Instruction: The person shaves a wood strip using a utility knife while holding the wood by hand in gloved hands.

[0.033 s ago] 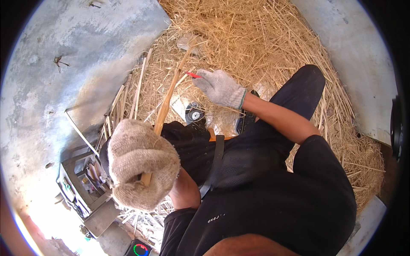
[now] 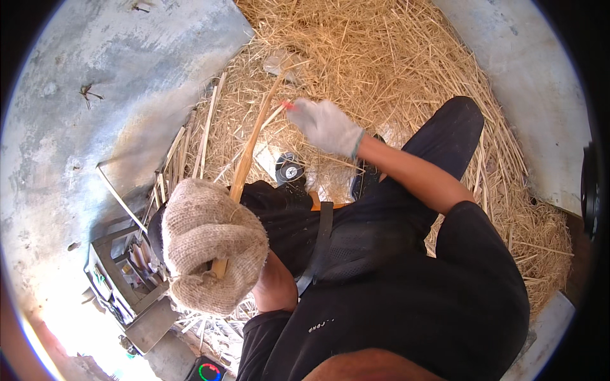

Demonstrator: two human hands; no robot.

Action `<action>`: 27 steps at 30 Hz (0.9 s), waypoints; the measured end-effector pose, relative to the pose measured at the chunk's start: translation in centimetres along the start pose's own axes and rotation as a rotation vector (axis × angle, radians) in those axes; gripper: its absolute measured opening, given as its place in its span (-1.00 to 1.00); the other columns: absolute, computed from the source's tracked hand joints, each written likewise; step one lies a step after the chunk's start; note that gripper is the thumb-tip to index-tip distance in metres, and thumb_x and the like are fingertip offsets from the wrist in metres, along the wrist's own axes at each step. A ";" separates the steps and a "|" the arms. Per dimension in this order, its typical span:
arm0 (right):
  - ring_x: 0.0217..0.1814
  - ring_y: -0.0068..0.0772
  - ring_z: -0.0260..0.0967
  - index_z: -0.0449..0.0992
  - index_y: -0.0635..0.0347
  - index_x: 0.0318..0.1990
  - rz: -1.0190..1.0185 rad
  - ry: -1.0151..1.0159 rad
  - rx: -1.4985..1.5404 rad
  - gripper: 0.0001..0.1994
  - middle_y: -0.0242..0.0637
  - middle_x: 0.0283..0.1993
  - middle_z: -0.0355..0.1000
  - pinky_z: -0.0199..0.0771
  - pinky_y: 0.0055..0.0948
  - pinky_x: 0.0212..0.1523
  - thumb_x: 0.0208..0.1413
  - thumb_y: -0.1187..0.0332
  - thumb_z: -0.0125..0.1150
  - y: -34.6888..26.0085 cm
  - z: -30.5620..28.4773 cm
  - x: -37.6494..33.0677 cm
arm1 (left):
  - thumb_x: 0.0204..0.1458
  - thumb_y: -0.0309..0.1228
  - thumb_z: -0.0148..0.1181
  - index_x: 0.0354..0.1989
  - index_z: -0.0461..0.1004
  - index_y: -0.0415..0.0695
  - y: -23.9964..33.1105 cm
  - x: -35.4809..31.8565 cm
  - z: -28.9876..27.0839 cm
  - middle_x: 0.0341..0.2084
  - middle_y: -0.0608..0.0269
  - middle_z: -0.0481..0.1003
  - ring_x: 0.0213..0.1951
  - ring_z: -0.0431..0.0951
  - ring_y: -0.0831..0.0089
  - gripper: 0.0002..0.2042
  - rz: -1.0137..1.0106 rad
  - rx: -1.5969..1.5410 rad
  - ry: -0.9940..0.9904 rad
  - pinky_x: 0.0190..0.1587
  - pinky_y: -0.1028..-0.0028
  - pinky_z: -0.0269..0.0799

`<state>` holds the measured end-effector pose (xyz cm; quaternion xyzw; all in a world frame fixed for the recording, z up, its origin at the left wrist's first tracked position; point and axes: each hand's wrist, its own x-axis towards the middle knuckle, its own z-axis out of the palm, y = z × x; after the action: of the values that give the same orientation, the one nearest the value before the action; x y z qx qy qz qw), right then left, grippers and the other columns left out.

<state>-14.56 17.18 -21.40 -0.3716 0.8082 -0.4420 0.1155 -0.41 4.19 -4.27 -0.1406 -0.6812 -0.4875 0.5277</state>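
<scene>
My left hand (image 2: 213, 238), in a thick knitted glove, is wrapped round a long, narrow wooden stick (image 2: 249, 152). One end of the stick shows in the fist's opening, and the rest slants up and away over the straw. My right hand (image 2: 327, 127), in a pale glove with a green cuff edge, is closed beside the far part of the stick. A small red piece (image 2: 287, 105) pokes out of its fingertips, pointing towards the stick. The rest of that red thing is hidden in the fingers, so its kind does not show.
Shavings and straw (image 2: 394, 63) cover the floor. Long pale strips (image 2: 208, 127) lie by the grey wall (image 2: 127, 70) on the left. An open-topped box (image 2: 152, 298) with small items stands at lower left. My bent leg (image 2: 445, 136) is at right.
My right hand has shifted very slightly and is now blurred, with the red piece a little higher and farther from the stick. My left hand and the stick have hardly moved.
</scene>
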 end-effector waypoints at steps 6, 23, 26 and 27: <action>-0.63 -0.09 0.44 0.49 0.30 -0.09 0.110 -0.045 0.181 -0.63 -0.04 -0.65 0.37 0.37 -0.18 -0.55 0.37 0.10 0.03 -0.5 -0.5 1.6 | -0.04 -0.27 0.15 -0.68 0.36 -0.04 0.6 1.7 -0.9 -0.75 0.32 0.37 -0.67 0.37 0.42 -0.76 0.150 -0.047 -0.347 -0.61 0.39 0.24; -0.63 -0.02 0.46 0.48 0.27 -0.23 -0.063 -0.059 0.078 -0.71 -0.02 -0.67 0.38 0.41 -0.17 -0.59 0.35 0.19 0.06 -5.5 -2.5 -2.2 | 0.13 -0.19 -0.03 -0.68 0.38 0.00 -0.7 0.9 -2.0 -0.80 0.35 0.37 -0.68 0.38 0.41 -0.66 0.098 -0.084 -0.357 -0.55 0.35 0.30; -0.64 -0.05 0.45 0.48 0.28 -0.25 0.102 0.002 -0.171 -0.71 -0.03 -0.66 0.38 0.42 -0.19 -0.58 0.33 0.18 0.08 -0.6 -2.1 0.6 | 0.10 -0.27 0.02 -0.69 0.38 0.00 -0.5 1.2 -1.0 -0.76 0.32 0.42 -0.68 0.38 0.41 -0.70 0.079 -0.077 -0.363 -0.55 0.36 0.29; -0.64 -0.02 0.44 0.48 0.30 -0.23 0.095 -0.014 -0.066 -0.69 -0.01 -0.67 0.36 0.41 -0.19 -0.57 0.33 0.17 0.10 -1.2 -2.4 0.0 | 0.10 -0.26 0.02 -0.69 0.38 0.00 -0.5 1.1 -1.0 -0.74 0.32 0.44 -0.68 0.38 0.42 -0.70 0.081 -0.088 -0.382 -0.55 0.37 0.29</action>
<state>-15.24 18.26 -19.05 -0.3397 0.8381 -0.4066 0.1297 -0.63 2.74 -3.58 -0.2808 -0.7406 -0.4597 0.4017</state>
